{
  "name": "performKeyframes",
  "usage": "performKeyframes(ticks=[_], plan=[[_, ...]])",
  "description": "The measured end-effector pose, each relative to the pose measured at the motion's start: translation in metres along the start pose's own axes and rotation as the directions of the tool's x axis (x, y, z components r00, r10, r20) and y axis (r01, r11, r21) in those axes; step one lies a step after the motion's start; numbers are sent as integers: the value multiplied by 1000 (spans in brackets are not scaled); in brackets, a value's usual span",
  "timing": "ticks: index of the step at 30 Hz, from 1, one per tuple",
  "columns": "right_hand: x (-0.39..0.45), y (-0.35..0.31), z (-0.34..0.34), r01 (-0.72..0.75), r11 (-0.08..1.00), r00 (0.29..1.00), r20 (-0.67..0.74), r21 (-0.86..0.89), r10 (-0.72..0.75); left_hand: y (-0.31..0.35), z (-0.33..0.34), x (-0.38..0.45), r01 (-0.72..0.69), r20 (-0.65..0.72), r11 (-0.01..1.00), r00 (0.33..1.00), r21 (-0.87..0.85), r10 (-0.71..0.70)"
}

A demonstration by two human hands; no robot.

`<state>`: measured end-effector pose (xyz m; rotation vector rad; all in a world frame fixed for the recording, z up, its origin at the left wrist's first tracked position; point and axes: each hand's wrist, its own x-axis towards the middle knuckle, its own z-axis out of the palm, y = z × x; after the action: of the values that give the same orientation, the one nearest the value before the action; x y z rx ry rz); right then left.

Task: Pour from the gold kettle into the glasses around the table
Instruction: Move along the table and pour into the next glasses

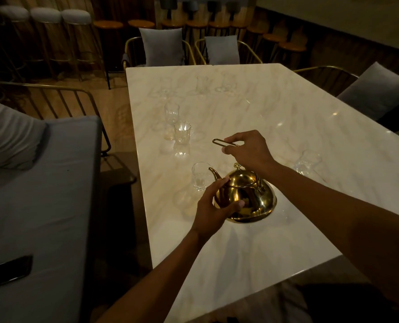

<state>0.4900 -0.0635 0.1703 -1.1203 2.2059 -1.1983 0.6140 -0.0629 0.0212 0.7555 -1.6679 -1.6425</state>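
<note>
Gold kettle (247, 197) sat on the marble tabletop (287, 127) near its near-left edge, spout pointing away-left toward a clear glass (200, 176) just beside it. Domed lid with knob was on.

Left hand (214, 206) was against the kettle's left side below the spout, fingers (221, 185) spread and curved around the body, thumb low on the near side. Contact looked real, but I couldn't tell how firm the grip was.

Right hand (247, 150) was above and beyond the kettle, fingers pinching a thin gold wire loop handle (225, 142), which stuck out leftward from the fingertips. Could not tell whether that loop was joined to the kettle; a separate curved bail lay across the lid.

Other glasses: two close together (178, 129) left of centre, the farther one taller, the nearer one overlapping it in view. One glass (308, 162) right of the right forearm, partly hidden. Three faint ones (202, 85) near the far edge, hard to make out in the dim light. All looked empty, though low light made that uncertain.

Around the table: gold-framed chairs with grey cushions (161, 46) at the far end and on the right, a grey upholstered seat (42, 183) on the left with a dark phone (7, 270) lying on it.
</note>
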Motion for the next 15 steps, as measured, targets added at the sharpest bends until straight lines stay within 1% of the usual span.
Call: performKeyframes(ticks=[8,15], plan=[[6,-2,0,22,999,999,33,-27,-21,4,-2,4,16,-13,1000,1000,-15,-17],[11,0,0,43,999,999,15,-23,-42,6,-4,7,25,-6,999,1000,-31,-25]])
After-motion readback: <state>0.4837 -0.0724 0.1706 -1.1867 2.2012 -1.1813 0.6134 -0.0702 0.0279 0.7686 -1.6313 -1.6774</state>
